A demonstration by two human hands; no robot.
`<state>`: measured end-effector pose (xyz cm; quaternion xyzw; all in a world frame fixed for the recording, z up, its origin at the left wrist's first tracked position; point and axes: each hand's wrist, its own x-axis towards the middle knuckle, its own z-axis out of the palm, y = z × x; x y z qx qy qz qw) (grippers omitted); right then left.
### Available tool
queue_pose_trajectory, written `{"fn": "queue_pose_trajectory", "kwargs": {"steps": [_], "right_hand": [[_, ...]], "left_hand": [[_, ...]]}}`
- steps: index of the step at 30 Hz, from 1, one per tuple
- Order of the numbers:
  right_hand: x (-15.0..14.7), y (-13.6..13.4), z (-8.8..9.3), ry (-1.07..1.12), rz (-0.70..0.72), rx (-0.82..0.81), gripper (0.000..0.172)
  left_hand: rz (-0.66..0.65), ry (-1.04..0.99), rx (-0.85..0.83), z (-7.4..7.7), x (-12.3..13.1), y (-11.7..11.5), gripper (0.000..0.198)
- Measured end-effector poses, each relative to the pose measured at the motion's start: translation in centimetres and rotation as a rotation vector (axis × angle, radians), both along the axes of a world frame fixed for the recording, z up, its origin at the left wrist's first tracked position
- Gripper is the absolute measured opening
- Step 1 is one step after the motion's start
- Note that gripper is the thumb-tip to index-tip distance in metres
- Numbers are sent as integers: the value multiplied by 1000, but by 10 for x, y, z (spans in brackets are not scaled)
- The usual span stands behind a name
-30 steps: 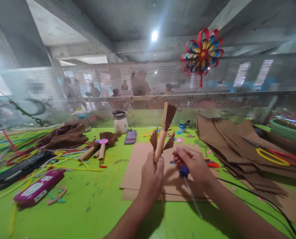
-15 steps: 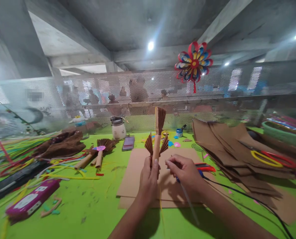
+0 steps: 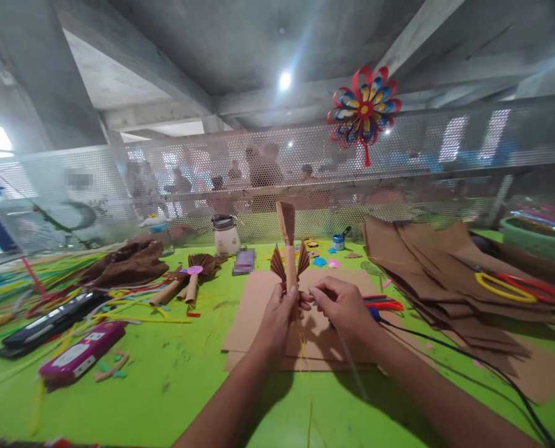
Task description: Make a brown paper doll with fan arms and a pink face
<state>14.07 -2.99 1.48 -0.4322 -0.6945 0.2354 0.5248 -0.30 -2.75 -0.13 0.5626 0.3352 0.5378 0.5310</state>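
While the left hand (image 3: pixel 277 311) clasps the upright brown paper tube with pleated fans (image 3: pixel 290 264), the right hand (image 3: pixel 345 305) is positioned beside this tube. Whether it pinches anything cannot be determined.

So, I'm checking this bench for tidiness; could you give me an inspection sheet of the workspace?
Surface: green table, specked; brown sheets lie under both hands' area.
Job's things: paper figure, roughly upright, a tube with pleated fans.
Clutter: coloured strips and a purple box to the left; a paper stack with scissors on it to the right.
Grips: left grip holds the figure's tube; right grip is close beside it, its hold unclear.
Cables: one black cable runs from near the right grip toward the picture's lower right.
Surroundings: mesh screen behind, blurred people beyond it; bright flower at its top.
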Motion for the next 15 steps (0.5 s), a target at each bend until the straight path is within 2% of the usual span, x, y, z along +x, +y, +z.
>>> {"fn": "queue_pose_trajectory", "kwargs": {"steps": [8, 15], "right_hand": [[-3, 1, -7, -56, 4, 42, 26], [-7, 5, -15, -170, 89, 24, 27]], "left_hand": [[164, 132, 35, 6, 1, -3, 33], [25, -33, -5, 8, 2, -3, 34]]}}
